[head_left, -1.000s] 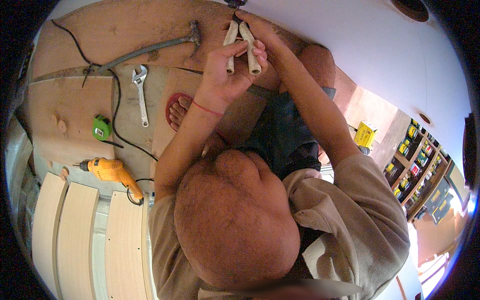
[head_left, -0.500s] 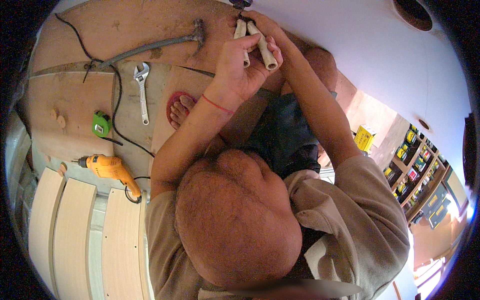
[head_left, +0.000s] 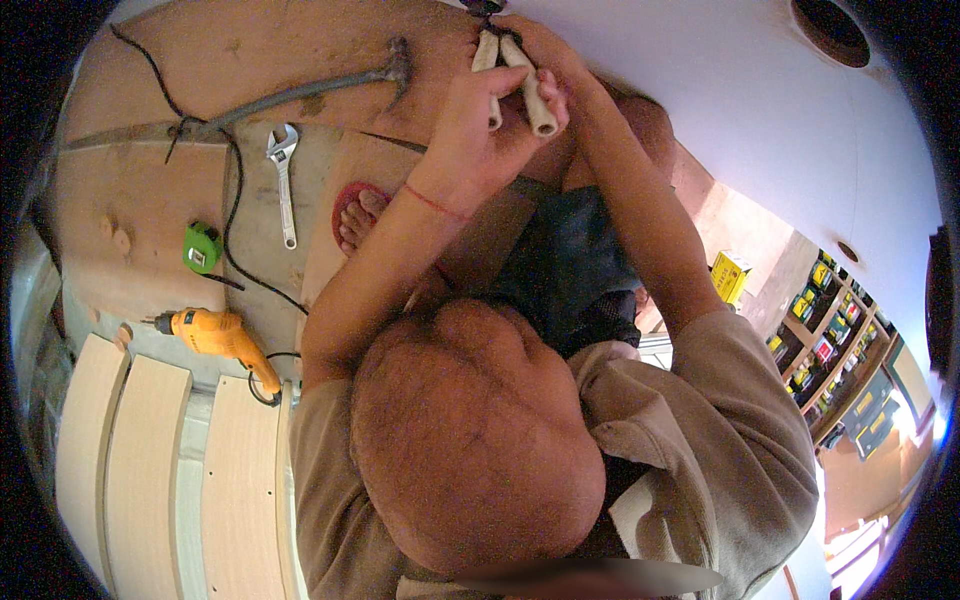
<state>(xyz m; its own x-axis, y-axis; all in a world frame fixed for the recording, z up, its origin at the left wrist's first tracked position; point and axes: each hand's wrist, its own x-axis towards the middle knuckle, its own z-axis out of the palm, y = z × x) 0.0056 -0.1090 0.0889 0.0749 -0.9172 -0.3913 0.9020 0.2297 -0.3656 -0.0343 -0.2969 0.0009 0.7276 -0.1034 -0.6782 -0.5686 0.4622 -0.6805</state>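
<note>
My left hand [head_left: 480, 125], with a red thread at the wrist, is closed round the pale-sleeved handles of a pair of pliers [head_left: 541, 110]. The handles are spread apart in a narrow V. At the top edge, the pliers' dark head meets a small black fitting [head_left: 484, 7] beside a large white panel [head_left: 760, 90]; whether the jaws grip it I cannot tell. Close by the pliers' head, my right hand [head_left: 545, 48] is curled behind the handles. Its fingers are mostly hidden, and what they hold does not show.
A claw hammer [head_left: 310, 88], an adjustable wrench [head_left: 284, 185], a green tape measure [head_left: 202, 248] and an orange power drill [head_left: 215, 333] lie to the left. A black cord [head_left: 238, 190] winds between them. Pale boards [head_left: 148, 450] lie lower left; a yellow box [head_left: 729, 278] stands right.
The pliers and my left hand have shifted slightly, with the handles tilting a little to the right. My right hand stays by the pliers' head. The tools on the floor are unmoved.
</note>
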